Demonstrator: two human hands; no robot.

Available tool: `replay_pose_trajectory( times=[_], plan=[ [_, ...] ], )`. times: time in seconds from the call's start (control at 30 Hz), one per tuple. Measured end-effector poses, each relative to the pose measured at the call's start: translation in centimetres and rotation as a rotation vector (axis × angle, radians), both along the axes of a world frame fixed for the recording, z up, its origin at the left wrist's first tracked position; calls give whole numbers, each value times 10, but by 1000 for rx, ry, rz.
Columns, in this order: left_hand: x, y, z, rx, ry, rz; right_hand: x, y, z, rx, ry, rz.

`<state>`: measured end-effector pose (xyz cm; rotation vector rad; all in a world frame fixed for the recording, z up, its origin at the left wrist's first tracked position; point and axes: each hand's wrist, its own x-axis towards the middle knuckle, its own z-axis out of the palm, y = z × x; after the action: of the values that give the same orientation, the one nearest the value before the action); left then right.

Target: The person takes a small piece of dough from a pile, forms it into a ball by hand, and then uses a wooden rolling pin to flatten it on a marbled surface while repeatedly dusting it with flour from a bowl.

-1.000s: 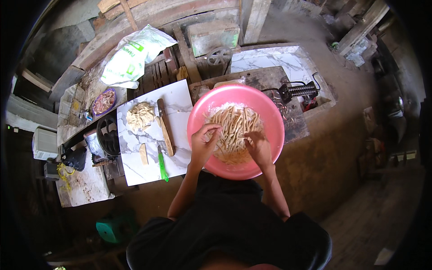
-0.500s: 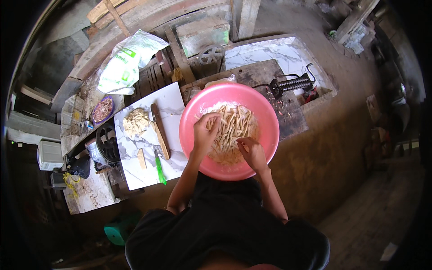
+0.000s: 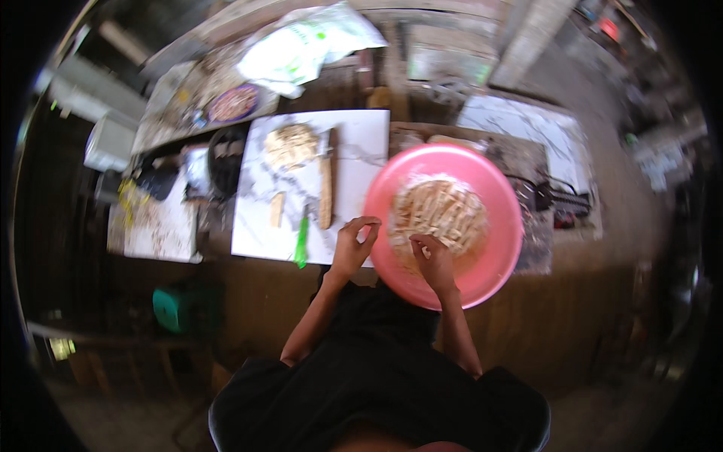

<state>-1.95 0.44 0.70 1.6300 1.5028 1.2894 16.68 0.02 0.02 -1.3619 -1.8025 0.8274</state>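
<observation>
A pink plastic basin (image 3: pixel 503 226) holds a heap of pale, flour-dusted strips (image 3: pixel 440 215). Just outside its left rim is my left hand (image 3: pixel 352 247), fingers bent toward the thumb in a pinch. My right hand (image 3: pixel 434 262) hovers over the near part of the strips, its fingertips also drawn together. Blur and size hide whatever either pinch may hold. Left of the basin lies a white marbled board (image 3: pixel 256 181). On it are a pile of pale slices (image 3: pixel 291 145), a wooden-handled knife (image 3: pixel 327 181), a green-handled knife (image 3: pixel 302 242) and one pale piece (image 3: pixel 277 209).
A white and green plastic sack (image 3: pixel 309 45) lies beyond the board. To the left stands a purple-rimmed dish (image 3: pixel 233 103) of reddish bits. A dark spring-like metal part (image 3: pixel 568 202) is right of the basin. A green stool (image 3: pixel 169 309) stands low at left.
The view has turned, so board and basin appear further right. My left hand has moved out of the basin, past its left rim. My right hand has shifted left over the strips.
</observation>
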Motion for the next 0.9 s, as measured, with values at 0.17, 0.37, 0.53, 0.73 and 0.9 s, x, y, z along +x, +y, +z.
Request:
replay_pose_trajectory(
  times=[0.17,0.37,0.53,0.73,0.9],
  plan=[
    [-20,-13,-5,-60,-94,208,-35,31,14,148,16,276],
    [-71,-24,-54,-107,-90,344,-98,36,-11,6,66,428],
    [-94,-18,-71,-149,-20,359,-126,62,-45,-76,-108,445],
    [-104,-3,-81,-121,-3,310,-143,106,-76,20,-338,241],
    [-113,3,-76,-114,-29,224,-141,97,-66,-48,-535,85]
  ],
)
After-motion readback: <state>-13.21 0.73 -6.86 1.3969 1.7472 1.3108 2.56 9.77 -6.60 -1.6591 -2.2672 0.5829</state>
